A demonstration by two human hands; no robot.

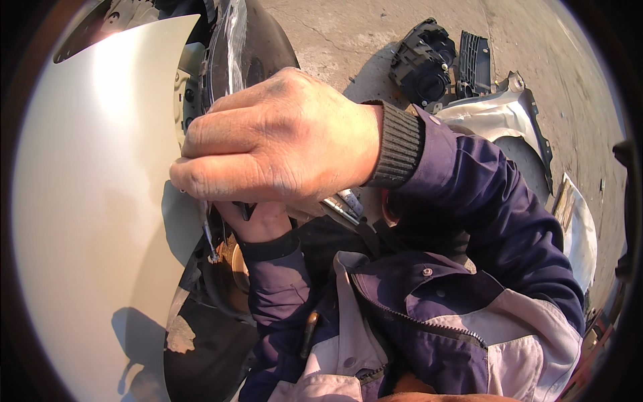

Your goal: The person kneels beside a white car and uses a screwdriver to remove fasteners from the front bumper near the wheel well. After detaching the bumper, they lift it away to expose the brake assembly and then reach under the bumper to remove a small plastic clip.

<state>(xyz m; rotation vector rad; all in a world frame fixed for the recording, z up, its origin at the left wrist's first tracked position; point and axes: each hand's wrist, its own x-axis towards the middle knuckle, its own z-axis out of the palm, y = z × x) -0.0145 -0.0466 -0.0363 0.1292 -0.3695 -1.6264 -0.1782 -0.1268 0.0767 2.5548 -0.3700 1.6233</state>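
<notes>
My right hand (268,137) is raised close in front of the view, back of the hand up and fingers curled closed. What its fingers grip, if anything, is hidden beneath them. Below and partly behind it is my left hand (258,220), with its fingers out of sight. A small dark piece (248,210) shows beside the left hand. Both hands are by the edge of a cream car body panel (87,187). A thin metal rod (207,234) runs down from under the right hand; I cannot tell whether either hand touches it.
A rusty brake disc (236,262) shows below the hands, and a dark curved car part (268,40) stands beyond them. On the concrete lie a black headlight unit (425,63), a black grille (473,63), a silver fender (499,115) and another pale panel (581,234). Silver metal tubes (345,206) lie near me.
</notes>
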